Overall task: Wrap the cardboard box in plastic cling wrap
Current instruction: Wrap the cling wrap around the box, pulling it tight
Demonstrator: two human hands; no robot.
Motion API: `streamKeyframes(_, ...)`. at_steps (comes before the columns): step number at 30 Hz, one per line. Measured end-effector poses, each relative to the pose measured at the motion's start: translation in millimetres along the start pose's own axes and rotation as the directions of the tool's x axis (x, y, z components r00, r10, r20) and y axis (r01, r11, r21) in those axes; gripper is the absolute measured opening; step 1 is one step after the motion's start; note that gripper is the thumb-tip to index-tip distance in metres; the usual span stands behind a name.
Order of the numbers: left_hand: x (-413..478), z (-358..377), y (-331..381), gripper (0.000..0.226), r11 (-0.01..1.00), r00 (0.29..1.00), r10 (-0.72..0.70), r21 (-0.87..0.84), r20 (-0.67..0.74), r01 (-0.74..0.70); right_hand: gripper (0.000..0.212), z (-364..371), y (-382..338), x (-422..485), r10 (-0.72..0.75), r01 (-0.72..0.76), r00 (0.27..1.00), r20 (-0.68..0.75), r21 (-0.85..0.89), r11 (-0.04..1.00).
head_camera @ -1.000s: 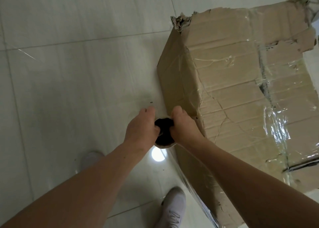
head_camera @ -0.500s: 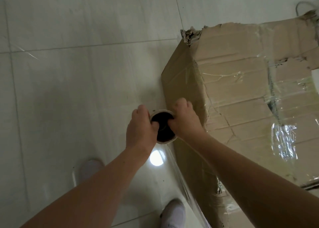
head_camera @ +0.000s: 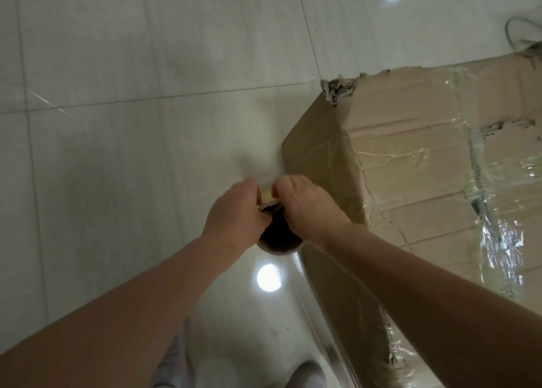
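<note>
Underfoot, glossy pale tiles (head_camera: 117, 182) show lamp glare (head_camera: 268, 277); left grip (head_camera: 234, 211) and right grip (head_camera: 308, 208) clasp the wrap roll (head_camera: 280, 236).

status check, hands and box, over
Both gripping the cling wrap roll: left hand, right hand. Its film stretched along the cardboard box side. No obstacle seen on the floor ahead.

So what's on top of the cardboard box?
Crinkled plastic wrap and tape strips lie across the cardboard box top; its far corner is torn. The right forearm hides the near part.
</note>
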State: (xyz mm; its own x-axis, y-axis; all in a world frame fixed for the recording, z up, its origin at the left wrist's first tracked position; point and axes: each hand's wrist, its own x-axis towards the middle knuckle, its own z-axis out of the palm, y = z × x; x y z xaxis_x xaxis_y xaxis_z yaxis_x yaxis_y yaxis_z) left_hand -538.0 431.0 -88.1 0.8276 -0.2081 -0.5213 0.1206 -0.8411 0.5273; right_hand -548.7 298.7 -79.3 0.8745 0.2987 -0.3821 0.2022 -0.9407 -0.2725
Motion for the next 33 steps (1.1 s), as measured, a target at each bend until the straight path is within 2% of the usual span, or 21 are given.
streamKeyframes(2, 5, -3, -2, 0.02, 0.991, 0.996, -0.078, -0.109, -0.044, 0.073, 0.027, -10, 2, 17, -0.139, 0.137, 0.99, -0.012, -0.089, 0.987)
streamKeyframes(4, 7, -3, 0, 0.018, 0.977, 0.989, -0.12, -0.184, -0.086, 0.103, 0.027, -10, 2, 26, -0.15, 0.147, 0.988, -0.032, -0.079, 0.986)
streamKeyframes(5, 7, -1, 1, 0.017, 0.971, 0.986, -0.133, -0.211, -0.097, 0.11, 0.025, -7, 2, 26, -0.075, 0.075, 0.995, -0.059, -0.011, 0.997)
streamKeyframes(7, 4, 3, 3, 0.016, 0.959, 0.982, -0.155, -0.256, -0.108, 0.123, 0.023, -1, 2, 20, 0.21, -0.182, 0.971, -0.112, 0.219, 0.959)
streamKeyframes(9, 0, 5, 4, 0.016, 0.95, 0.979, -0.174, -0.279, -0.109, 0.137, 0.026, 4, 3, 8, 0.486, -0.429, 0.873, -0.032, 0.424, 0.798)
streamKeyframes(11, -4, 6, 4, 0.016, 0.949, 0.979, -0.179, -0.281, -0.1, 0.145, 0.031, 9, 2, -6, 0.626, -0.612, 0.758, 0.185, 0.533, 0.584)
streamKeyframes(13, -7, 4, 3, 0.016, 0.956, 0.983, -0.17, -0.255, -0.07, 0.147, 0.032, 13, -3, -17, 0.648, -0.724, 0.653, 0.392, 0.573, 0.383)
streamKeyframes(14, -8, 2, 3, 0.016, 0.962, 0.986, -0.161, -0.23, -0.051, 0.145, 0.031, 16, -6, -20, 0.64, -0.743, 0.63, 0.44, 0.582, 0.331)
streamKeyframes(16, -7, -2, 1, 0.018, 0.985, 0.993, -0.114, -0.13, -0.029, 0.11, 0.029, 18, -12, -19, 0.638, -0.748, 0.618, 0.459, 0.594, 0.297)
streamKeyframes(18, -3, -7, 1, 0.019, 1.0, 0.999, -0.027, -0.01, -0.028, 0.026, 0.026, 15, -13, -12, 0.654, -0.734, 0.633, 0.415, 0.591, 0.335)
streamKeyframes(19, 1, -9, 1, 0.02, 0.999, 0.999, 0.019, 0.03, -0.026, -0.018, 0.022, 12, -13, -8, 0.652, -0.718, 0.658, 0.377, 0.574, 0.393)
streamKeyframes(21, 7, -14, 2, 0.019, 0.995, 0.997, 0.077, 0.061, -0.013, -0.076, 0.014, 5, -13, 2, 0.605, -0.652, 0.747, 0.276, 0.483, 0.585)
streamKeyframes(24, 14, -23, -1, 0.019, 0.999, 0.998, 0.033, -0.016, -0.046, -0.034, 0.015, -11, -15, 21, 0.397, -0.413, 0.911, 0.113, 0.274, 0.869)
streamKeyframes(26, 17, -24, -6, 0.023, 0.997, 0.996, 0.0, -0.071, -0.087, -0.006, 0.012, -23, -14, 35, 0.176, -0.179, 0.984, 0.034, 0.093, 0.979)
streamKeyframes(28, 19, -22, -8, 0.026, 0.986, 0.992, -0.059, -0.159, -0.109, 0.041, 0.015, -27, -9, 45, 0.014, -0.012, 0.999, 0.036, -0.051, 0.999)
streamKeyframes(30, 20, -18, -6, 0.026, 0.968, 0.987, -0.122, -0.232, -0.107, 0.094, 0.019, -21, -4, 46, 0.023, -0.023, 1.0, 0.009, -0.014, 1.0)
streamKeyframes(32, 20, -15, -4, 0.024, 0.951, 0.98, -0.17, -0.277, -0.104, 0.136, 0.023, -11, -5, 40, 0.233, -0.212, 0.969, -0.083, 0.202, 0.956)
streamKeyframes(33, 19, -15, -2, 0.024, 0.945, 0.976, -0.193, -0.287, -0.101, 0.157, 0.026, -6, -6, 35, 0.388, -0.34, 0.918, -0.084, 0.337, 0.878)
